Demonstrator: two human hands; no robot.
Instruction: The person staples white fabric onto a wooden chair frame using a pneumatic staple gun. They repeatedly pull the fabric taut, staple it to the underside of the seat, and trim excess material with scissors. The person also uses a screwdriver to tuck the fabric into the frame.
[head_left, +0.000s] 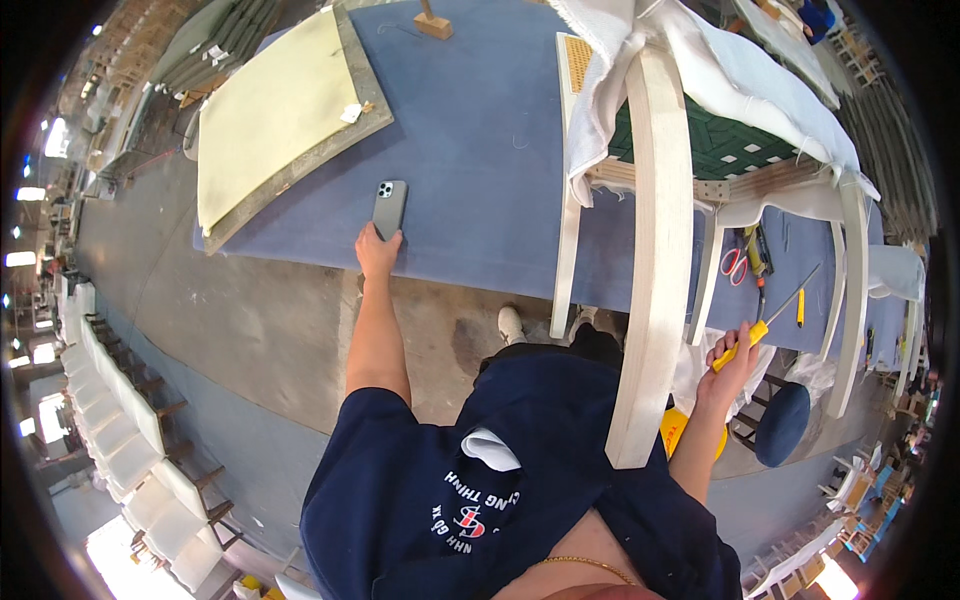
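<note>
Snugly, yellow-handled tool (758, 330) inside closed right grip (735, 372); near end of grey phone (390, 208) in left grip (378, 252).

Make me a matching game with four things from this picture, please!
Things:
1. phone
2. long thin tool
3. scissors
4. round seat

Clues:
A. has red handles
B. dark blue
C. at the fingertips of the left hand
D. gripped in the right hand

Right pairs: 1-C, 2-D, 3-A, 4-B.
</note>
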